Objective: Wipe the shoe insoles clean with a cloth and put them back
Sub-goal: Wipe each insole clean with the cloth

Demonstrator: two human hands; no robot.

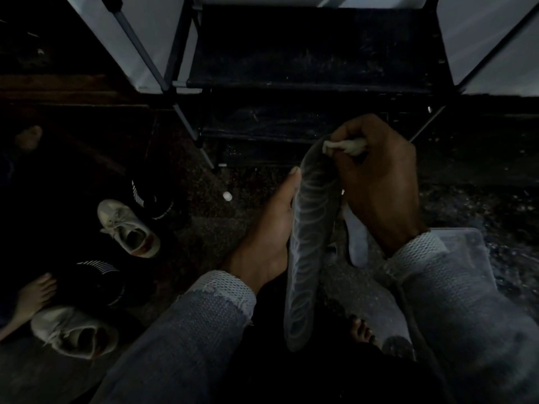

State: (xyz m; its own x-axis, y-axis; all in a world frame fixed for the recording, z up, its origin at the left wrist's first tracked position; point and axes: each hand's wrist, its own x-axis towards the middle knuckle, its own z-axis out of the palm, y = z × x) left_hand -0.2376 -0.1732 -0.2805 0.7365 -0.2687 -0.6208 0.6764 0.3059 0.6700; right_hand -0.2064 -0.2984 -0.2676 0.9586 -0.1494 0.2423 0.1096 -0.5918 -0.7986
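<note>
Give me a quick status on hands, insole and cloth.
Left hand holds insole upright. Right hand pinches cloth against its top end. White shoes on floor, left. Nothing in the way.

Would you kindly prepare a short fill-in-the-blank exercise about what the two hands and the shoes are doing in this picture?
1. The left hand holds the long grey ____ upright by its edge.
2. The right hand presses a small pale ____ against its top end.
3. The two pale sneakers lie on the floor to the person's ____.
4. The dark shoe rack stands ____ the person.

Missing words: insole; cloth; left; in front of
</note>
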